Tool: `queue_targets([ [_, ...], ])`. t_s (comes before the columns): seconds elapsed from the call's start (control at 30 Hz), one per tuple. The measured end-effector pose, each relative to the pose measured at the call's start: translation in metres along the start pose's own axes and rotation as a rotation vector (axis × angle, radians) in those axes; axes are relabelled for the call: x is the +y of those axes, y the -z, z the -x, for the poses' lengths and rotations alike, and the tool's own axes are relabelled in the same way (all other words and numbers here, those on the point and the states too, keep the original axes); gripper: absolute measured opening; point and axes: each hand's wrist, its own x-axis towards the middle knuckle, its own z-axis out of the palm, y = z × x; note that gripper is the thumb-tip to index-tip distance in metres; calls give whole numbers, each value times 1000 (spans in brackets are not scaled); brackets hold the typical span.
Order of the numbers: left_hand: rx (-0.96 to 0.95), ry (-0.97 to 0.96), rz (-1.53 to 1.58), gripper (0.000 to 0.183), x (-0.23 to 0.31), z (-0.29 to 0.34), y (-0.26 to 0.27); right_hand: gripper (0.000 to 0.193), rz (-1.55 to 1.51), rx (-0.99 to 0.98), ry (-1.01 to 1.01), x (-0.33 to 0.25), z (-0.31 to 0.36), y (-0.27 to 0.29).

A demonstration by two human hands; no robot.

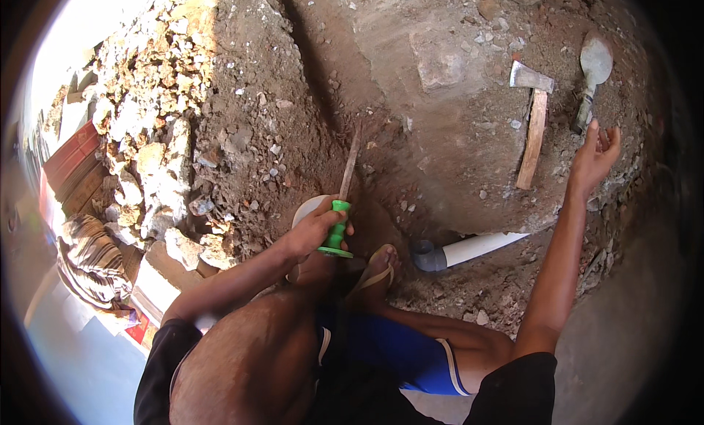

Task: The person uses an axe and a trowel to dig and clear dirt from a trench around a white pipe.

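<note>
My left hand (317, 231) is wrapped round the green grip of a chisel (350, 165), just below the middle of the view. The chisel's long metal shank points away from me, its tip at the soil of a narrow trench. My right hand (598, 159) reaches out at the right, its index finger stretched and the others partly curled, with nothing seen in it. Its fingertip is by the handle end of a trowel (596, 62), which lies on the dirt; whether they touch I cannot tell. Left of the trowel lies a hammer (534, 124) with a wooden handle.
A white pipe (484, 248) with a grey elbow (428, 255) lies in the dug ground near my foot (381, 267). Broken rubble (150, 132) is heaped at the left, beside a striped cloth (92, 260) and red bricks (72, 155). A trench (312, 58) runs away from me.
</note>
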Motion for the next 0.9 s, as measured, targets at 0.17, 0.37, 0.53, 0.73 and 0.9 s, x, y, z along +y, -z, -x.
queue_targets([
  [0.17, -102, 83, -170, 34, -25, -34, -10, 66, 548, -575, 132, 38, 101, 2],
  [0.37, -115, 287, -133, 36, -39, -71, -35, 51, 277, -604, -140, 51, 95, 1],
  [0.53, -83, 291, -147, 36, -51, -81, -60, 36, -120, -744, -620, -7, 63, 46],
  [0.73, 5, 327, -201, 27, -71, -110, -71, 52, -688, -428, -665, -106, 120, 108],
  [0.9, 117, 304, -197, 23, -77, -123, -81, 66, -1490, -731, -755, -141, 154, 140],
])
